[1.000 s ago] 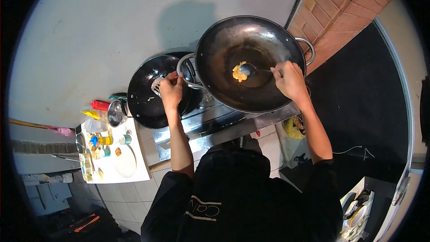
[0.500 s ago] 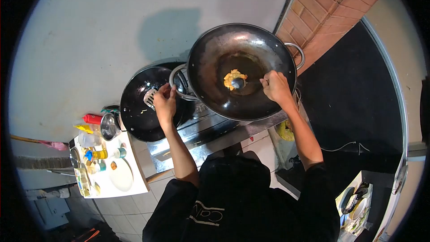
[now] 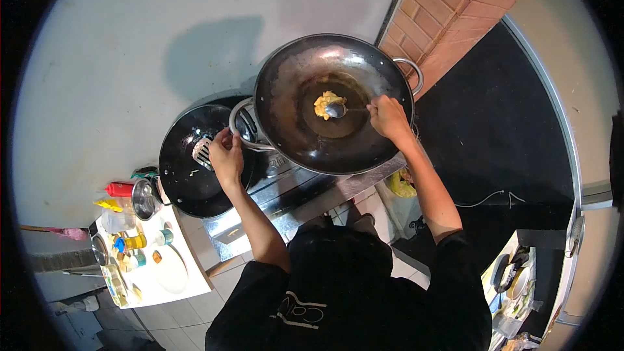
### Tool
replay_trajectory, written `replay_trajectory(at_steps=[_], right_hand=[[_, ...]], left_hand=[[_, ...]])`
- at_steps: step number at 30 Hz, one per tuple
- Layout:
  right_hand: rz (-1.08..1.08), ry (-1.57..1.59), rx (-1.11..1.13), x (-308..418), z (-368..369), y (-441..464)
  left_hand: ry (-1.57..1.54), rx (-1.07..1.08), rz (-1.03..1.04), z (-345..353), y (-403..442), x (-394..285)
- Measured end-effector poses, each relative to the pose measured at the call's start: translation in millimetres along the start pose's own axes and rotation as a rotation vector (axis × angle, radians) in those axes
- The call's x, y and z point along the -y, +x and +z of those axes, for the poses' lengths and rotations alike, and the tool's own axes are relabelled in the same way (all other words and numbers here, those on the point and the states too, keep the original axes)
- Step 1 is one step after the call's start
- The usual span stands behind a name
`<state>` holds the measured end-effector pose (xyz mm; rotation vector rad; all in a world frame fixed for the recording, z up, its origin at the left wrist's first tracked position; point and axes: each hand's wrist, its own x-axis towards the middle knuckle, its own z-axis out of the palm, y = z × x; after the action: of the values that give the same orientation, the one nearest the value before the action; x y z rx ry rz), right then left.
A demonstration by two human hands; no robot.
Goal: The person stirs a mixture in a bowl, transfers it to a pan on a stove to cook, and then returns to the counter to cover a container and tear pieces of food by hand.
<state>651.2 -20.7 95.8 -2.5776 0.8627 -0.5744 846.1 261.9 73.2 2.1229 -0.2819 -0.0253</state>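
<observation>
My right hand (image 3: 391, 120) is closed round the handle of a metal spoon (image 3: 335, 110). The spoon's bowl presses against a small clump of yellow cooked egg (image 3: 322, 101) in the middle of a large dark wok (image 3: 286, 78). Thumb and fingers of my left hand (image 3: 226, 159) pinch the wok's left loop handle (image 3: 235, 120). Beneath and beside that hand is a smaller black wok (image 3: 188, 185), where a slotted spatula (image 3: 202, 151) lies, its handle hidden.
A metal stove (image 3: 286, 185) supports the woks. At left, a white table (image 3: 185, 286) carries a red bottle (image 3: 119, 189), a steel bowl (image 3: 145, 199), an oil bottle (image 3: 134, 242) and a white plate (image 3: 171, 272). A brick pillar (image 3: 435, 19) rises beyond the right handle.
The spoon has shifted slightly against the egg, which looks more bunched together. The whole view has moved a little, so everything sits further left. My left hand stays at the wok handle.
</observation>
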Motion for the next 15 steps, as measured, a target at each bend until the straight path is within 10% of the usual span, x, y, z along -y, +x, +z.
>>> replay_trajectory(at_steps=[8,15], right_hand=[[-0.036,-0.017,-0.094,-29,10,24],[0.126,0.15,0.407,-22,-5,37]], left_hand=[[-0.002,-0.032,-0.039,6,-1,7],[0.046,-0.127,0.037,11,-7,0]])
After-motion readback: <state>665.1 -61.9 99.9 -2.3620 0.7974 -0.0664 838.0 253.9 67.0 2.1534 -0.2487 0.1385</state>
